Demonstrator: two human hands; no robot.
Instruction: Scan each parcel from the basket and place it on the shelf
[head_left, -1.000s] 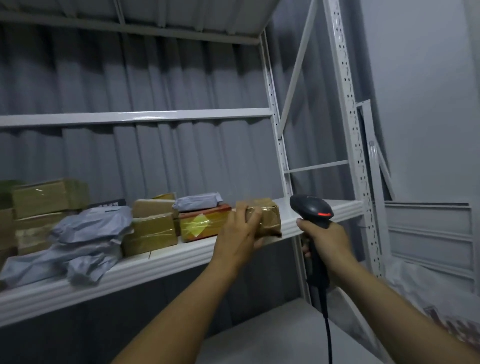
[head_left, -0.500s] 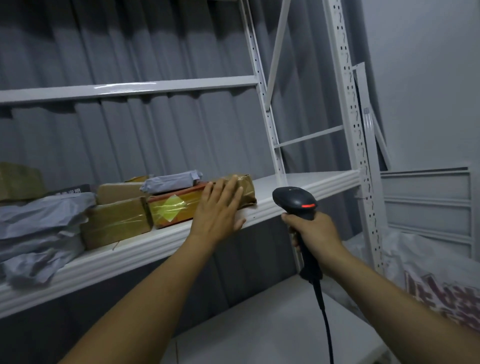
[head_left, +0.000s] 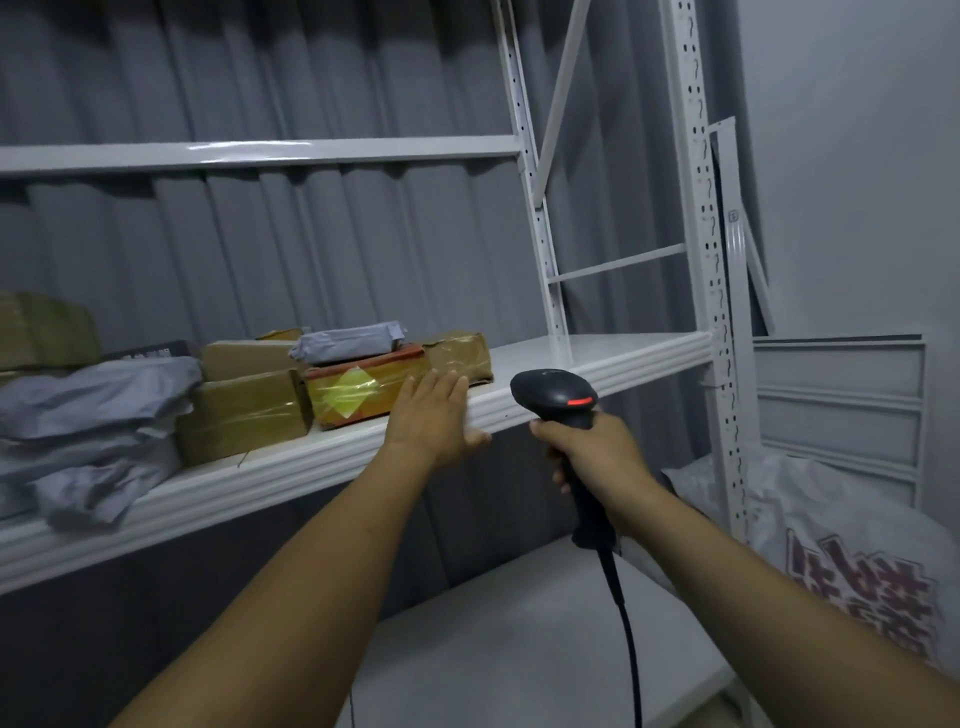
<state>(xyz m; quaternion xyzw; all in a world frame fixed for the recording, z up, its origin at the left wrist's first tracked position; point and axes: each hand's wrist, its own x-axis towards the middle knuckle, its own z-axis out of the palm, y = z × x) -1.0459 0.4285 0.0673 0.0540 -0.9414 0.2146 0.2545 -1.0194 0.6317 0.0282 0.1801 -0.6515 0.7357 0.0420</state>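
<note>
Fingers (head_left: 441, 384) of left hand (head_left: 434, 415) released, drawn back from brown parcel (head_left: 460, 353) now on shelf (head_left: 623, 364) at 1 o'clock; those of right hand (head_left: 587, 452) clenched round scanner (head_left: 553, 397). Means parcel placed, next due.

The shelf (head_left: 597, 353) is white painted metal, smooth, with a soft sheen along its front lip. The post (head_left: 701, 208) at its right end has the same finish and is punched with holes. On the shelf, the boxes (head_left: 244, 415) are brown cardboard under glossy, wrinkled clear tape, and the bags (head_left: 93, 410) are matt grey plastic, crumpled. Before the shelf, the scanner (head_left: 556, 395) is matt black plastic. Right of the shelf, the sack (head_left: 831, 525) looks like creased white plastic printed red.
</note>
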